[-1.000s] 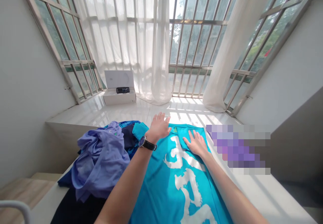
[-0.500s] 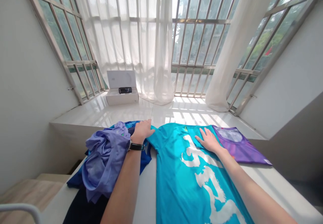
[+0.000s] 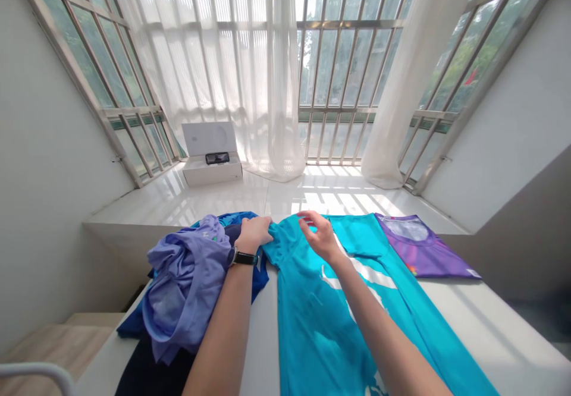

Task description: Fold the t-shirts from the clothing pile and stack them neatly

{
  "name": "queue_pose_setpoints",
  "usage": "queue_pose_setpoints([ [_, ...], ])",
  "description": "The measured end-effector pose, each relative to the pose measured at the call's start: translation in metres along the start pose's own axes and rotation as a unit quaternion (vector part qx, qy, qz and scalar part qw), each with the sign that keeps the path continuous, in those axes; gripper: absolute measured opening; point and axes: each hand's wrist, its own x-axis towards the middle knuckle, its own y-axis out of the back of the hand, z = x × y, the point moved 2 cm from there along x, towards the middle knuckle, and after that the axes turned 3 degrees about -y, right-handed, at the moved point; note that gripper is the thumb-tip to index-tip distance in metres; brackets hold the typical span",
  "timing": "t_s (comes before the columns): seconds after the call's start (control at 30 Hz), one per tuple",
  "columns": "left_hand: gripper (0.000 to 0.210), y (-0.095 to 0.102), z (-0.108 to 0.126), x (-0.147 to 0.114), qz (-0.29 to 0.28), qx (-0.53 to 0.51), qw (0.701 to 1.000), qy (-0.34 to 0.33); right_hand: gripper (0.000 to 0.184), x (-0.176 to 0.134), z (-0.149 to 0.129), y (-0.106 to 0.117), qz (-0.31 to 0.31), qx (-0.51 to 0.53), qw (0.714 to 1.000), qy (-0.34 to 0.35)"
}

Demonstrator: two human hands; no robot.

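A turquoise T-shirt (image 3: 307,319) with white brush-style print lies spread over the white table, its right side folded inward. At the end of its left sleeve is my left hand (image 3: 253,234), fingers curled closed on the sleeve's edge; the wrist wears a dark-strapped watch. Over the shirt's left shoulder, near the collar, hangs my right hand (image 3: 319,235), its fingers apart and slightly bent, holding nothing. Left of my left hand lies a crumpled lavender garment (image 3: 187,283) on top of dark and blue clothes. A folded purple shirt (image 3: 430,253) lies to the right.
Beyond the table (image 3: 504,319) runs a glossy white window sill (image 3: 147,200). An open white box (image 3: 213,173) with a black device (image 3: 217,158) in it stands there at the left. Sheer curtains (image 3: 285,116) hang before the barred windows. A curved white bar (image 3: 40,369) shows at lower left.
My right hand has lifted off the folded right part of the turquoise T-shirt and moved left to the other shoulder. My left hand has stayed at the sleeve, its fingers now more curled.
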Motion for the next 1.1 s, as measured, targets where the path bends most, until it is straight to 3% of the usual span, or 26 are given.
queue_pose_setpoints([
  [0.27, 0.025, 0.001, 0.003, 0.004, -0.004, 0.009, 1.000, 0.002, 0.024, -0.043, 0.047, -0.014, 0.011, 0.041, 0.995, -0.094],
  [0.5, 0.024, 0.015, 0.020, -0.001, 0.044, 0.001, 0.999, -0.019, 0.030, -0.050, 0.042, -0.017, -0.027, 0.045, 0.996, -0.077],
  [0.67, 0.028, 0.010, 0.056, -0.001, 0.076, -0.043, 0.993, -0.079, 0.064, -0.051, 0.044, -0.025, -0.090, 0.063, 0.990, -0.086],
  [0.77, 0.033, -0.003, 0.077, 0.002, 0.065, -0.086, 0.984, -0.142, 0.071, -0.049, 0.055, -0.027, -0.043, 0.087, 0.988, -0.124],
  [0.9, 0.058, -0.021, 0.082, 0.009, 0.025, -0.217, 0.935, -0.278, 0.062, -0.045, 0.067, -0.020, 0.046, 0.111, 0.982, -0.143],
  [0.97, 0.070, -0.026, 0.071, 0.014, 0.026, -0.244, 0.926, -0.287, 0.060, -0.043, 0.070, -0.017, 0.074, 0.132, 0.976, -0.155],
  [1.1, 0.080, -0.035, 0.040, 0.028, 0.031, -0.232, 0.939, -0.250, 0.051, -0.041, 0.072, -0.016, 0.105, 0.189, 0.958, -0.191],
])
